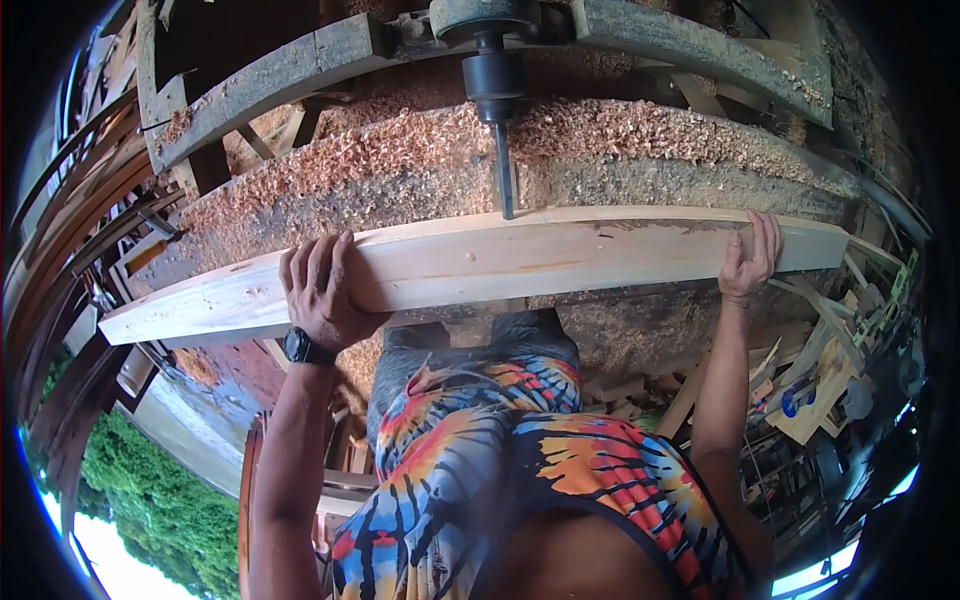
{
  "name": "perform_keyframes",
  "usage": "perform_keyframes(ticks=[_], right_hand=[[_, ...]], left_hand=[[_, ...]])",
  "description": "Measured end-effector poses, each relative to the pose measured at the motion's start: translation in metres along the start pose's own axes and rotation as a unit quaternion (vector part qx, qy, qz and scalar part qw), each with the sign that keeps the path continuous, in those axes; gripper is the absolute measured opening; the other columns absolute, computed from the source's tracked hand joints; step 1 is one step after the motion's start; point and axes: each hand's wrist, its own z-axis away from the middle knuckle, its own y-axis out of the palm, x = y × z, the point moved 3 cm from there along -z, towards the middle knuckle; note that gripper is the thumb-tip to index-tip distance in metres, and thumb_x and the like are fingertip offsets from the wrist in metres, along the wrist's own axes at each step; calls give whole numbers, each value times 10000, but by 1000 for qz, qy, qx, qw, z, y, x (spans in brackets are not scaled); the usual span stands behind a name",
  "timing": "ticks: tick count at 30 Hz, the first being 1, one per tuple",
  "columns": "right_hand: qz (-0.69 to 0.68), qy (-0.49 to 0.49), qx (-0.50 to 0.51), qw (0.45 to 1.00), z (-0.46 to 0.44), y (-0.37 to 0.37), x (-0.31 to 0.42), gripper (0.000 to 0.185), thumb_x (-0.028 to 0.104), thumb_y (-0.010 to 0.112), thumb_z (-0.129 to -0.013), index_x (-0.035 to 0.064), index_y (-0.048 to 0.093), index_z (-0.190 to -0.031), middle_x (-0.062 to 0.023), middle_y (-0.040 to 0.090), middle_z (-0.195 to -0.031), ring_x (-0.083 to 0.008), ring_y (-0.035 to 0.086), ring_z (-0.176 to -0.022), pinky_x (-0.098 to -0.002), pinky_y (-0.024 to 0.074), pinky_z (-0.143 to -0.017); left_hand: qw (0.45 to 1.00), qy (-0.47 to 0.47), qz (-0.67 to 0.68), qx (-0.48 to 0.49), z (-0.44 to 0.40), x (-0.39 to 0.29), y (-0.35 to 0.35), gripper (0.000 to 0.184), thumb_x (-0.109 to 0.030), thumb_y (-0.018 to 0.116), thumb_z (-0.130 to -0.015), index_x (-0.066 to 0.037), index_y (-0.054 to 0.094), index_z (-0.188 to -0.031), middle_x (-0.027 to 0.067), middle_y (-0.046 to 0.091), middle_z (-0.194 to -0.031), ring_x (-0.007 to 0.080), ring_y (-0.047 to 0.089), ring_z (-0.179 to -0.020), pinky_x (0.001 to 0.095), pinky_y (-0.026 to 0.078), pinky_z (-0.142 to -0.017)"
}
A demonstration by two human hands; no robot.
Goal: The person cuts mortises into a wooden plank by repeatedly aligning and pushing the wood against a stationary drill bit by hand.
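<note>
You hold the wooden beam (560,262) crosswise before you, at the tip of the drill bit (504,170). Your left hand (325,290) has its fingers clasped over the upper edge; your right hand (752,258) grips near the right end. Shavings (630,132) lie heaped behind. Whether the bit enters the wood is unclear from this angle.
</note>
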Motion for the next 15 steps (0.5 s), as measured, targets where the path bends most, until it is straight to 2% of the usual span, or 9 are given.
perform_keyframes(ticks=[6,9,12,15], right_hand=[[-8,0,-14,1000,0,1,-2,500,403,657,-1016,-19,742,-1272,-192,719,-1323,-444,623,-1328,-563,425,-1189],[-5,-13,-6,1000,-4,1,0,431,275,682,-1014,-39,722,-1306,-219,712,-1331,-458,625,-1312,-552,445,-1183],[-8,-6,-11,1000,-9,3,-2,463,363,726,-1000,-10,748,-1274,-182,727,-1315,-427,638,-1303,-556,444,-1168],[10,0,-9,1000,-13,5,-2,459,369,747,-997,17,758,-1292,-153,735,-1320,-403,630,-1321,-539,426,-1173]], left_hand=[[1000,4,-8,-1,0,1,1,1156,-363,994,-511,-73,569,-1547,164,655,-1425,391,620,-1315,619,390,-1185],[1000,9,-10,-5,-2,0,0,1157,-362,991,-514,-70,566,-1550,165,655,-1425,391,622,-1313,619,394,-1184],[1000,13,-2,-11,-5,-1,-1,1160,-362,990,-517,-69,563,-1554,168,653,-1424,392,621,-1313,618,394,-1185],[1000,13,-5,-15,-6,1,0,1162,-363,990,-519,-67,560,-1557,170,650,-1423,393,618,-1311,617,395,-1187]])
